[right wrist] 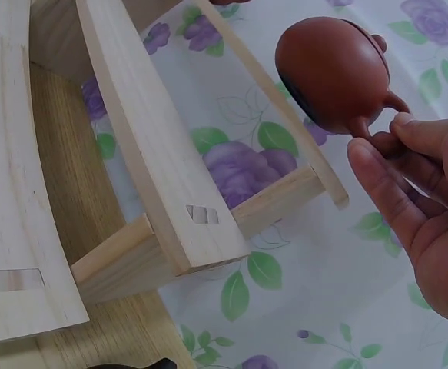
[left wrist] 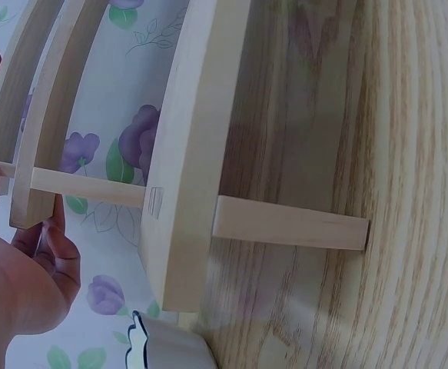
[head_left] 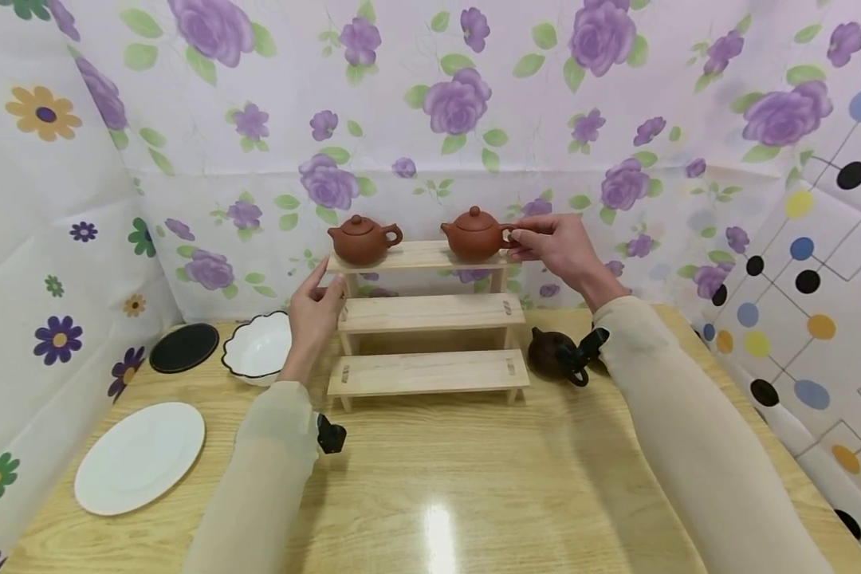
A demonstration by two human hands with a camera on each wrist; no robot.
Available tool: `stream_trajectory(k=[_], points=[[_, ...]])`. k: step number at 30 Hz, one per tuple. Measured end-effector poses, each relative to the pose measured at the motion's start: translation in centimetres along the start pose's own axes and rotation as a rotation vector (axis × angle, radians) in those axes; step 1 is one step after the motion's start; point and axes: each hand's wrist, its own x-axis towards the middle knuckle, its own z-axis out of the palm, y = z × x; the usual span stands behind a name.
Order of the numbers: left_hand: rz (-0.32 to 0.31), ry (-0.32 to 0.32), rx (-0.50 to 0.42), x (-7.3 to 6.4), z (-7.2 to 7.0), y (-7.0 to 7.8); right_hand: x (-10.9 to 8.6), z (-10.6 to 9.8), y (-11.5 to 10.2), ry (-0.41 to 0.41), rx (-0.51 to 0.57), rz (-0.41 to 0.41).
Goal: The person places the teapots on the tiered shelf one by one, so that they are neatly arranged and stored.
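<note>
My right hand pinches the handle of a reddish-brown clay teapot between thumb and fingers. That teapot is upright at the right part of the top board of a three-step wooden display rack, its spout to the left. Another reddish-brown teapot sits at the top board's left end, handle to the right. At the rack's left side, my left hand touches the end of the top board, one finger extended upward and the thumb beside the middle board. Its other fingers bend loosely in the left wrist view.
A dark teapot stands on the table right of the rack, with another dark item partly hidden behind my right wrist. On the left are a scalloped white bowl, a black round disc and a white plate. Floral cloth hangs behind.
</note>
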Motion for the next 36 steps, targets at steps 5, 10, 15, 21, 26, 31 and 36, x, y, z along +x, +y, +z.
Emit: stream_trajectory(k=[5,10,15,21,26,31,36], points=[[0.007,-0.005,0.004,-0.1,0.2,0.0,0.2,0.1,0.2,0.0,0.018,0.016],[0.01,-0.007,0.001,-0.2,0.4,-0.1,0.4,0.2,0.4,-0.017,0.059,0.029],[0.022,-0.001,-0.009,-0.1,0.4,0.0,0.6,0.2,0.5,-0.022,0.065,0.022],[0.03,0.007,-0.006,0.1,0.4,0.2,0.8,-0.1,0.6,-0.039,0.111,0.041],[0.03,0.003,-0.014,0.1,0.2,0.2,1.1,0.0,0.5,-0.034,0.153,0.067],[0.012,0.016,-0.027,-0.1,0.0,0.1,1.4,0.4,0.6,-0.017,0.188,0.089],[0.004,0.013,-0.029,-0.1,0.0,-0.1,1.5,0.5,0.8,-0.003,0.218,0.109]])
